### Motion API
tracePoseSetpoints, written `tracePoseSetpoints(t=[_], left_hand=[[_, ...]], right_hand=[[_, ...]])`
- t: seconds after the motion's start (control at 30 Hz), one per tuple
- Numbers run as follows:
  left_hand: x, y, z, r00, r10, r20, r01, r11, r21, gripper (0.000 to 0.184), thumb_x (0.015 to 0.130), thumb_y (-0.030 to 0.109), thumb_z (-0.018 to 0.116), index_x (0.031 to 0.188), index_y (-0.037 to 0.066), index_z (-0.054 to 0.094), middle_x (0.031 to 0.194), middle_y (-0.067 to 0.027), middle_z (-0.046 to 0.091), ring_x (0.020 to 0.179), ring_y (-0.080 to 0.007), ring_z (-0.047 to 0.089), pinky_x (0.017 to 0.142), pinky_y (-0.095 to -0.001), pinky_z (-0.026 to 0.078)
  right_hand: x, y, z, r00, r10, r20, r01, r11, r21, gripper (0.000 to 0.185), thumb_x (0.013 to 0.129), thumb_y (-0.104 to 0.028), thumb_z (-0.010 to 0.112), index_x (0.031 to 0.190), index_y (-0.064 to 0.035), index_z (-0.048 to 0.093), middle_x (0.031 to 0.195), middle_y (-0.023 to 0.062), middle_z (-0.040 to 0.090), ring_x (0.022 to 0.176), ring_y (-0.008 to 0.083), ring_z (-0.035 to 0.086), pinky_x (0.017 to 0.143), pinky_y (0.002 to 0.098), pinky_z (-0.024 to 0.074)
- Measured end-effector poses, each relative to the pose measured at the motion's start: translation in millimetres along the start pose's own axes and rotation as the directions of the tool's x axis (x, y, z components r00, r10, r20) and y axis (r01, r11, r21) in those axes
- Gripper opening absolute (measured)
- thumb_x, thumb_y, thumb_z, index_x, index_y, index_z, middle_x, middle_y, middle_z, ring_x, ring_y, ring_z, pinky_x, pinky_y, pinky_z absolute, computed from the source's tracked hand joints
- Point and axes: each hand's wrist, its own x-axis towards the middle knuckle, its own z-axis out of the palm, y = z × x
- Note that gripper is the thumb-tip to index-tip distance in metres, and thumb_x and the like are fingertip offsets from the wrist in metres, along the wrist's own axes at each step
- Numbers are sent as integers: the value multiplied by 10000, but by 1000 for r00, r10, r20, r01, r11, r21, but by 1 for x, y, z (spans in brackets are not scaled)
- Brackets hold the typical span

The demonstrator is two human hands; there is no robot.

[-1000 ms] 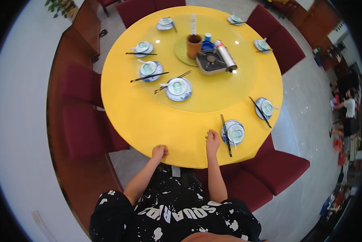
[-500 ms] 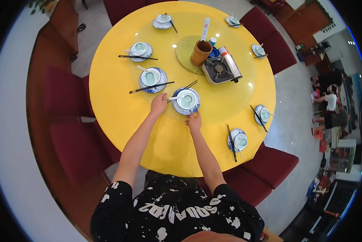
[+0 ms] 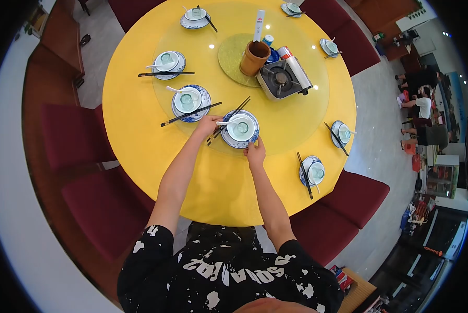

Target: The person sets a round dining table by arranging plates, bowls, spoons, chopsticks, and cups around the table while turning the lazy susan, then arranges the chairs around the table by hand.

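A blue-and-white plate [image 3: 234, 140] bears a white bowl [image 3: 233, 133], a pale green cup [image 3: 241, 128] and a white spoon [image 3: 225, 123], whose handle points left. Black chopsticks [image 3: 238, 108] lie across its left side. At the left rim, beside the chopsticks, my left hand [image 3: 208, 125] is closed on the plate's edge; its fingertips are partly hidden. My right hand [image 3: 255, 154] pinches the lower right rim, thumb and fingers together. Just left of my left hand is another plate [image 3: 205, 99] with bowl, cup and chopsticks.
On the yellow table [image 3: 155, 156], a glass turntable [image 3: 291, 120] carries a portable stove [image 3: 281, 78], a gas canister [image 3: 295, 67] and a brown holder [image 3: 254, 58]. Several place settings stand around. Dark red chairs [image 3: 72, 136] surround the table. People [image 3: 423, 104] are at the far right.
From the table's near edge, both hands have reached forward to the plate. Since half a second ago, the left hand has moved slightly closer to its rim. The view has shifted.
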Motion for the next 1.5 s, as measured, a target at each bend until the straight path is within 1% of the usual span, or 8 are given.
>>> tracePoseSetpoints(t=[0.23, 0.47, 0.7, 0.8, 0.9, 1.1, 1.4, 1.5], left_hand=[[-54, -23, -3, 977, -204, -63, 204, 979, -13, 208, 905, 121, 661, 1088, 39, 715, 877, -65, 707, 677, -156, 665, 606, -301, 567], [-158, -73, -14, 961, -239, -139, 214, 962, -172, 196, 917, 75, 628, 1085, -10, 684, 899, -97, 707, 679, -166, 676, 618, -291, 572], [-224, -116, -29, 946, -233, -226, 208, 970, -129, 192, 923, 95, 650, 1088, 3, 690, 879, -64, 698, 690, -133, 647, 611, -277, 550], [-230, -128, -39, 949, -244, -200, 236, 970, -65, 222, 935, 137, 653, 1125, 26, 678, 889, -40, 693, 703, -125, 632, 638, -275, 546], [-227, -132, -48, 943, -247, -223, 235, 969, -81, 209, 919, 97, 663, 1108, 13, 693, 867, -44, 690, 686, -115, 625, 606, -263, 539], [-215, -137, -74, 969, -193, -154, 195, 981, 0, 229, 931, 60, 599, 1136, 19, 694, 885, -50, 699, 686, -112, 632, 640, -250, 544], [-204, -127, -94, 988, -151, -17, 151, 988, 39, 251, 926, 46, 585, 1151, 11, 690, 913, -62, 705, 724, -122, 659, 671, -253, 556], [-205, -140, -101, 990, -139, -6, 139, 990, -17, 277, 935, 32, 555, 1188, -6, 661, 978, -71, 695, 793, -133, 666, 728, -266, 557]], right_hand=[[-33, 7, -18, 993, 10, 116, 1, 996, -88, 530, 931, -63, 566, 1438, -7, 420, 688, 95, 640, 526, 139, 608, 488, 279, 502], [-104, 53, -24, 972, -27, 231, 46, 996, -77, 520, 947, -74, 570, 1440, -7, 419, 698, 65, 613, 565, 120, 588, 519, 263, 475], [-169, 84, -19, 951, 16, 308, -15, 1000, -6, 532, 960, -84, 567, 1455, -8, 389, 746, 66, 604, 614, 120, 599, 565, 262, 500], [-185, 92, -13, 948, 20, 317, -17, 1000, -12, 525, 962, -88, 567, 1449, -16, 386, 745, 84, 620, 621, 128, 613, 578, 272, 513], [-191, 96, -5, 950, 6, 311, 8, 999, -42, 516, 945, -107, 569, 1429, -38, 405, 714, 112, 653, 605, 173, 645, 602, 319, 518], [-195, 101, 12, 937, -1, 349, 40, 994, -103, 485, 948, -114, 563, 1378, -26, 356, 707, 109, 657, 600, 189, 649, 603, 324, 521], [-200, 82, 11, 887, 117, 448, -82, 992, -97, 482, 952, -117, 574, 1350, 25, 343, 773, 138, 668, 612, 172, 631, 581, 301, 528], [-199, 66, -10, 896, 188, 402, -88, 963, -255, 427, 935, -95, 561, 1328, 16, 439, 804, 126, 680, 632, 161, 633, 605, 300, 530]])
